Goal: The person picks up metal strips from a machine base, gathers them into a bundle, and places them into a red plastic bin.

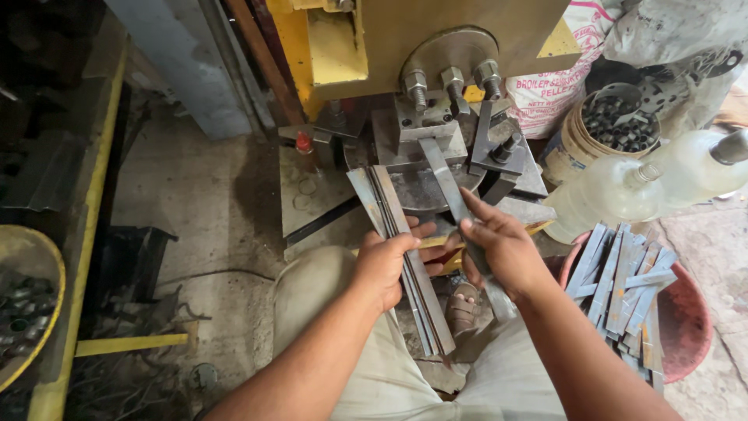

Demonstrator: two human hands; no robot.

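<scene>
We note the left hand (383, 265) clamped on a strip bundle (401, 249) and the right hand (502, 248) feeding one strip (446, 183) into the press die (436, 148); fingers near the die risk pinching.

Press (436, 101) sits right in front of me, tub (686, 327) of metal strips (623, 288) on my right, bottles (647, 183) behind it.

A small metalworking workshop is shown: a yellow press machine (436, 54) with heavy bolts is mounted just ahead of the hands, a red tub of cut metal strips (623, 288) is placed to their right, a bucket of punched parts (615, 121) beyond it, and an oil-stained concrete floor (202, 203) is seen to their left
</scene>
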